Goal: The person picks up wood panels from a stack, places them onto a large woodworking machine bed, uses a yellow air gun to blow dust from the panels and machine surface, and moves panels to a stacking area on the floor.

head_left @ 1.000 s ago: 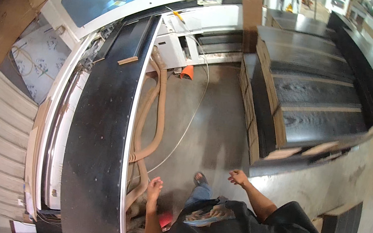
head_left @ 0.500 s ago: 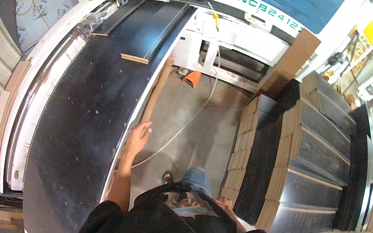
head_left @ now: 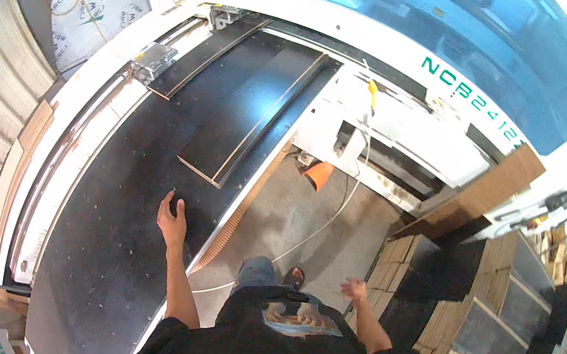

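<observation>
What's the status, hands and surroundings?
Left hand open over black flat table. Right hand blurred, off table. Dark rectangular pale-edged panel ahead, untouched. Thin white hose crosses grey floor.

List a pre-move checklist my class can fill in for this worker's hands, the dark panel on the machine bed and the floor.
1. Left hand free: ok, it holds nothing, over the long black machine bed.
2. Right hand free: ok, nothing is visible in it.
3. Black rectangular panel with pale edges lying flat: ok, its near end lies just beyond the left hand.
4. Panel held fast to the bed: cannot tell.
5. Left hand clear of the bed surface: cannot tell.
6. Grey floor free of trip hazards: not ok, a thin white cord curves close to the sandalled foot.
</observation>
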Motion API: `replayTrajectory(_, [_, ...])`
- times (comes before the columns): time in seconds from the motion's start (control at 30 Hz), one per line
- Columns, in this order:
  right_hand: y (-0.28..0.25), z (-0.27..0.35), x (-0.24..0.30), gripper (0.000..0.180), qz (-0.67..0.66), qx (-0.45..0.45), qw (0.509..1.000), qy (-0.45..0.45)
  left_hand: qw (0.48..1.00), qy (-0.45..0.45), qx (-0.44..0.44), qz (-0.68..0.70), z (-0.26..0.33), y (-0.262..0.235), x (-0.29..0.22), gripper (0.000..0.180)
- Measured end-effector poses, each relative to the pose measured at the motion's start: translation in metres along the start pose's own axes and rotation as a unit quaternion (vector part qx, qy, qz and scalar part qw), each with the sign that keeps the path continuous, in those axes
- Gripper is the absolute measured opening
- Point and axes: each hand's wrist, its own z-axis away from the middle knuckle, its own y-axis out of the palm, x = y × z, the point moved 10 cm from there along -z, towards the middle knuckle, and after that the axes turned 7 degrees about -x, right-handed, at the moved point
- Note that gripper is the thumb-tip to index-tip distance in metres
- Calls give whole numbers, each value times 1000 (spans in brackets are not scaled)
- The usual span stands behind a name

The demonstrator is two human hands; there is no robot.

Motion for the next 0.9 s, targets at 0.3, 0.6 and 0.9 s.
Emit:
replayTrajectory(0.3, [68,-120,352,42,131,1,967,-220,970,-182,-89,132,-67,79,11,63])
replayTrajectory(0.6, [98,-152,607,45,285,-224,786,-502,981,-183,-64,7,-117,107,-5,26])
replayTrajectory(0.9, [109,-279,711,51,437,-249,747,-435,970,-231,-75,3,-116,108,4,20])
